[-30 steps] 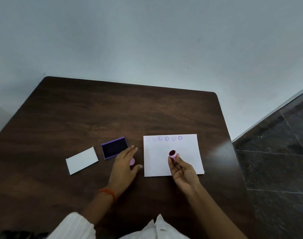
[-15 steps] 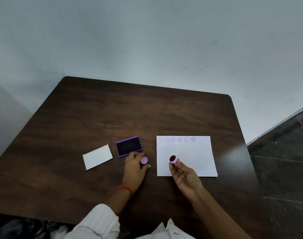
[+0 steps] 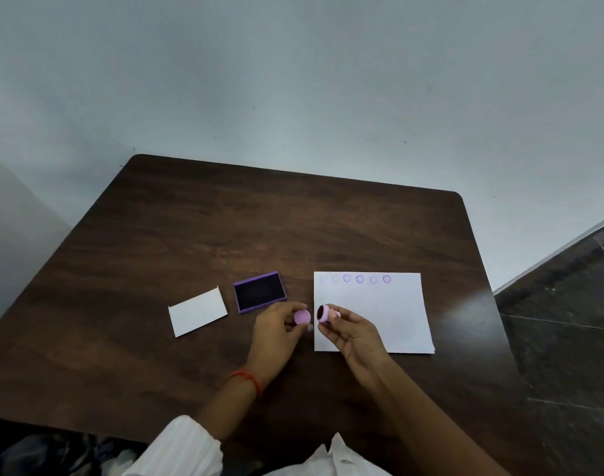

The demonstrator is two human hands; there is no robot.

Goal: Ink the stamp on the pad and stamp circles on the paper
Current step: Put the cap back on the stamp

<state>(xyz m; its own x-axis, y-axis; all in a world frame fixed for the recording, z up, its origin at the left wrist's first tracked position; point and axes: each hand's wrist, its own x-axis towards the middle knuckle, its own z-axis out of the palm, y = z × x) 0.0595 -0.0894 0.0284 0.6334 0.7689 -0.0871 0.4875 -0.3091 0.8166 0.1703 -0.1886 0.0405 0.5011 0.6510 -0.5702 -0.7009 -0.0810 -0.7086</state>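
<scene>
A white paper [image 3: 390,317] lies on the dark wooden table [image 3: 293,228], with a row of several purple circles [image 3: 359,279] along its far edge. My right hand [image 3: 354,333] holds a small pink stamp [image 3: 324,313] over the paper's left edge, its dark inked face turned left. My left hand [image 3: 276,329] holds a round pink cap [image 3: 302,317] just left of the stamp; the two are close but apart. The open purple ink pad [image 3: 259,292] sits on the table just behind my left hand.
A white rectangular lid or card [image 3: 197,312] lies left of the ink pad. The table's right edge drops to a dark tiled floor [image 3: 568,321]. A pale wall stands behind the table.
My left hand lifted the pink cap off the table and brought it right toward the stamp. My right hand turned the stamp's face leftward toward the cap. The camera view shifted.
</scene>
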